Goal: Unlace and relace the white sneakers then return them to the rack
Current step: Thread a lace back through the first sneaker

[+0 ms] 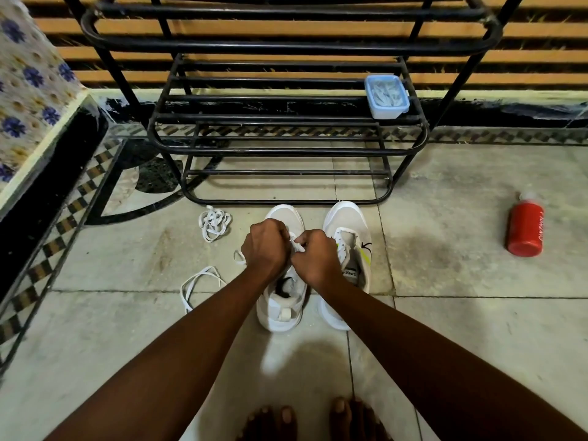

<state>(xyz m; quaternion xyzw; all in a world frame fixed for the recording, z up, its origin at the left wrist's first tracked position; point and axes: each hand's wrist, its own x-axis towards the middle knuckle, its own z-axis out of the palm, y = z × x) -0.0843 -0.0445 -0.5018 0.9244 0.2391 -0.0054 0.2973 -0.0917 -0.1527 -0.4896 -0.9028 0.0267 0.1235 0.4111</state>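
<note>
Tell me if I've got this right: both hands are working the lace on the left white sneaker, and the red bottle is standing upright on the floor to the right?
Nearly. The left hand and right hand do work the lace on the left white sneaker, but the red bottle is lying on its side on the floor, not standing, as the head view shows.

My left hand (265, 246) and right hand (315, 259) hide the left sneaker's (281, 300) eyelets. The rack (286, 135) is cut off at twelve o'clock; I can't read the tub's (386, 96) contents.
</note>
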